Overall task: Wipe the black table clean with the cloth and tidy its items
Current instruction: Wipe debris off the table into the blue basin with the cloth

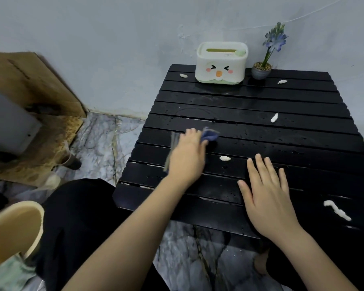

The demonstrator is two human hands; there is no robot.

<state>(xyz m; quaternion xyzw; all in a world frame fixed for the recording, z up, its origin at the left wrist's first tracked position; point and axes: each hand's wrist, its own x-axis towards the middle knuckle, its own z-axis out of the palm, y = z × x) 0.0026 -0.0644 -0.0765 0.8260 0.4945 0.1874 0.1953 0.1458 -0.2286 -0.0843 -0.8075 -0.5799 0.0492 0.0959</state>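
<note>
A black slatted table [261, 127] fills the right half of the view, wet with droplets. My left hand [186, 158] grips a blue-grey cloth [209, 135] on the table's left-middle part; the hand is motion-blurred. My right hand [267, 192] lies flat, fingers straight, on the near slats. Several white paper scraps lie scattered: one between my hands [224, 158], one twisted at the near right [337, 210], one mid-right [274, 117], two at the far side [183, 75] [282, 81].
A white tissue box with a cartoon face [221, 66] and a small potted blue flower [262, 70] stand at the table's far edge against the wall. Cardboard [36, 85] leans at the left. A beige bin [13, 229] sits near my knee on the marble floor.
</note>
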